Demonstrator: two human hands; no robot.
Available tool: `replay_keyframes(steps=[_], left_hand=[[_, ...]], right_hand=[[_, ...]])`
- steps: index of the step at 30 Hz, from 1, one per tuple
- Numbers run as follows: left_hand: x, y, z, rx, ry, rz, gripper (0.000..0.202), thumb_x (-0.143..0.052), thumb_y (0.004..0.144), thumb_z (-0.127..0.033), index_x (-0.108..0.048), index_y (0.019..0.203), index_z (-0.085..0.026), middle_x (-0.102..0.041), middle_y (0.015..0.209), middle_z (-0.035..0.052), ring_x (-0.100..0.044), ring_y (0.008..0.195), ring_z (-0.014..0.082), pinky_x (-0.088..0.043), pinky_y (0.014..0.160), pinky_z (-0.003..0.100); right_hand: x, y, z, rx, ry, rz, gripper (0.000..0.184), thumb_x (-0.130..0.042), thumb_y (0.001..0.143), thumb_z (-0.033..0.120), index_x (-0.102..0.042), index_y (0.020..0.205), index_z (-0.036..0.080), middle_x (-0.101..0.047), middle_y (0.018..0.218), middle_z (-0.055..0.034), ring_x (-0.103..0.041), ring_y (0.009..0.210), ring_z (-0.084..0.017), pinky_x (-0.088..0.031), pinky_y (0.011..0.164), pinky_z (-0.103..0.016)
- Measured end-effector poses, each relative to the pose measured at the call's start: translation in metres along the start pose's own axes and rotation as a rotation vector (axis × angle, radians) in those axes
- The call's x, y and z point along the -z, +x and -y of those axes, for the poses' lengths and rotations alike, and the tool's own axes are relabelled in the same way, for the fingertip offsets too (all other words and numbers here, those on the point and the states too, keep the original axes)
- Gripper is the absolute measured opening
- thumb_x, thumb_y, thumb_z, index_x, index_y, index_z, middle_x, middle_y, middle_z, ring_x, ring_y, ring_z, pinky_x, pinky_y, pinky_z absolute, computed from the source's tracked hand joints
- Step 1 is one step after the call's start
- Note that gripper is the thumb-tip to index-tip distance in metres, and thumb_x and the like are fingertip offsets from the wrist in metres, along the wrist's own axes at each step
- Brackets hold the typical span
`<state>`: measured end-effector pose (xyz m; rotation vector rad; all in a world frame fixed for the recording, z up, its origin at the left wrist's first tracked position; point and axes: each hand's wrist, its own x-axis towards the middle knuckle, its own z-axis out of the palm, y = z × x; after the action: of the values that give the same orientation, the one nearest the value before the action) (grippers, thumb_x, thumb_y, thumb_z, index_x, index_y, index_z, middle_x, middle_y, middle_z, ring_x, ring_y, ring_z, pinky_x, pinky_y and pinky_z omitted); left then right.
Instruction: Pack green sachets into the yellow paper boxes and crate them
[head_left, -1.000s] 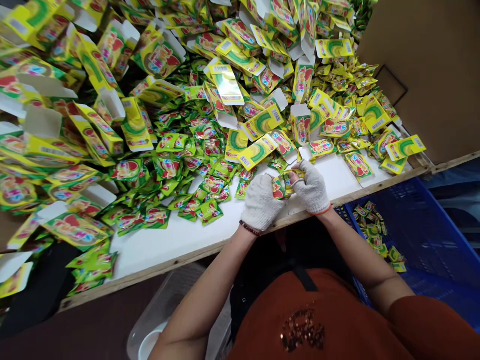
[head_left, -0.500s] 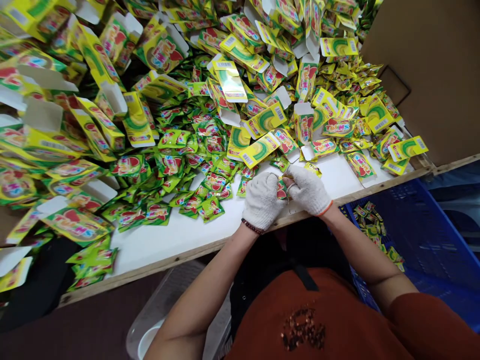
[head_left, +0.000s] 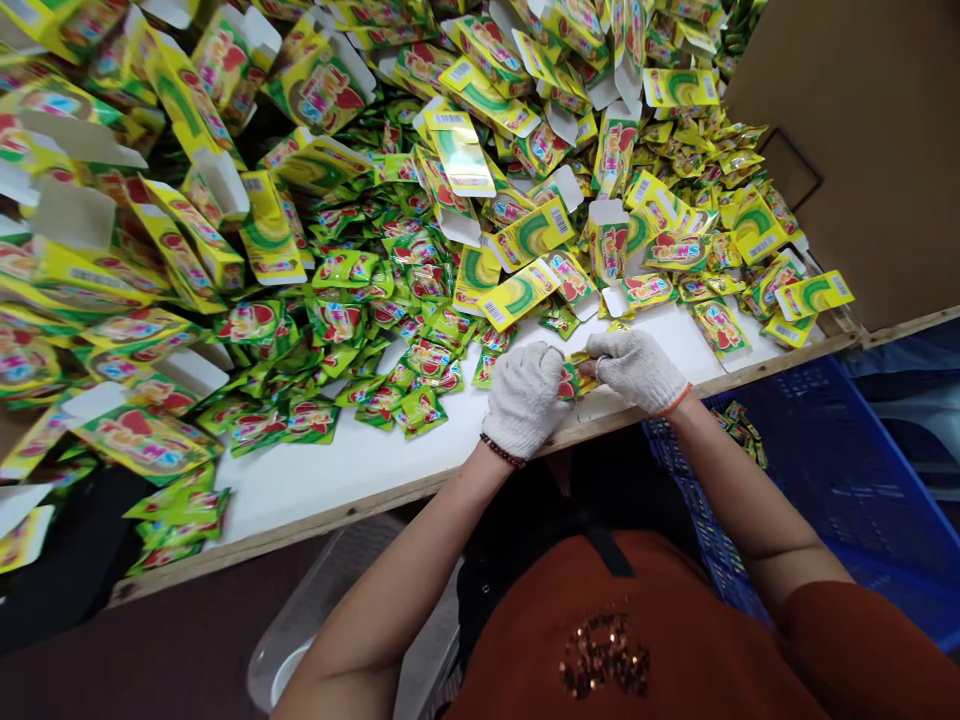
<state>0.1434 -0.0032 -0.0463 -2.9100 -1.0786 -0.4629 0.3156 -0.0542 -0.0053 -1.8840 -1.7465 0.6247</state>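
Note:
Both hands wear white knit gloves and meet over the front edge of the white table (head_left: 337, 470). My left hand (head_left: 523, 398) is closed around a small stack of green and red sachets (head_left: 571, 380). My right hand (head_left: 636, 368) pinches the same stack from the right. A spread of loose green sachets (head_left: 375, 330) lies just left of my hands. Yellow and green cartons (head_left: 521, 293) lie right behind them, most with open flaps.
Piles of open cartons (head_left: 172, 230) cover the table's left and back. A brown cardboard sheet (head_left: 862, 130) stands at the right. A blue plastic crate (head_left: 832, 470) with a few sachets sits low at the right. A clear tub (head_left: 330, 620) is under the table edge.
My right hand has shifted a little to the right and turned flatter, still on the stack. My left hand has stayed in place. The view has tilted slightly.

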Motion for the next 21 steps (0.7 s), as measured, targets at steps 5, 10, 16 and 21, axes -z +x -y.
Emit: replay_keyframes(steps=[5,10,16,21], left_hand=[[-0.002,0.002,-0.001,0.009,-0.014,-0.017,0.041,-0.062,0.080,-0.044,-0.060,0.109,-0.014,-0.062,0.108,0.0190,-0.056,0.095,0.0338,-0.040,0.078,0.045],[-0.001,0.000,0.000,0.005,0.005,-0.025,0.030,-0.058,0.084,-0.037,-0.061,0.106,-0.016,-0.063,0.104,0.0162,-0.057,0.093,0.0316,-0.039,0.076,0.043],[-0.004,0.001,0.000,0.004,-0.049,-0.035,0.034,-0.060,0.083,-0.038,-0.061,0.109,-0.015,-0.063,0.103,0.0168,-0.057,0.094,0.0323,-0.041,0.078,0.044],[-0.004,-0.001,0.002,0.025,-0.179,-0.107,0.031,-0.056,0.085,-0.028,-0.061,0.114,-0.018,-0.064,0.108,0.0157,-0.059,0.100,0.0310,-0.044,0.085,0.045]], right_hand=[[-0.014,-0.007,0.003,-0.014,-0.006,-0.222,0.019,-0.059,0.078,0.020,-0.053,0.060,0.020,-0.056,0.063,-0.0005,-0.048,0.066,-0.015,-0.035,0.064,-0.027],[-0.024,-0.008,0.008,-0.067,0.268,-0.103,0.019,-0.057,0.076,0.020,-0.052,0.057,0.020,-0.056,0.056,0.0017,-0.053,0.058,-0.013,-0.042,0.057,-0.025],[-0.007,-0.021,0.011,-0.320,0.720,0.292,0.025,-0.057,0.085,0.039,-0.064,0.093,0.016,-0.057,0.043,0.0050,-0.050,0.033,-0.009,-0.036,0.034,-0.016],[-0.016,-0.019,0.028,-0.283,0.727,0.469,0.021,-0.061,0.084,0.036,-0.061,0.095,0.019,-0.060,0.044,0.0046,-0.054,0.035,-0.012,-0.040,0.034,-0.017]])
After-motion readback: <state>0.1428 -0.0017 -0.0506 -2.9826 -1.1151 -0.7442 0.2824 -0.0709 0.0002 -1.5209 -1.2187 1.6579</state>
